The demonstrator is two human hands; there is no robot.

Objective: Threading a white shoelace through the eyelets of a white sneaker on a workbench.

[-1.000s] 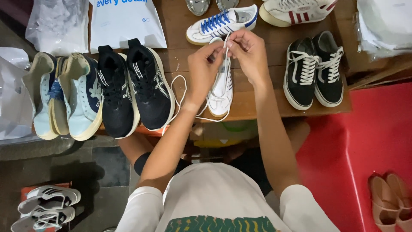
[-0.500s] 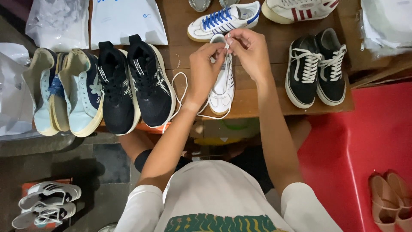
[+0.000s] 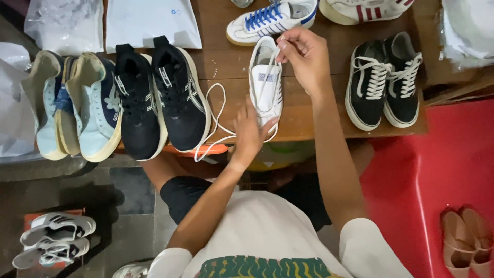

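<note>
Head view shows our right hand [image 3: 304, 57] pinching the white lace [image 3: 213, 119] at the heel end of the white low-top sneaker [image 3: 265, 82] on the brown wooden table [image 3: 319, 121]. Our left hand [image 3: 250, 135] presses loosely on its toe, grasping nothing. Left of the sneaker stand black mesh runners [image 3: 154, 98]; beyond those lies a flat white plastic mailer bag [image 3: 152, 23].
</note>
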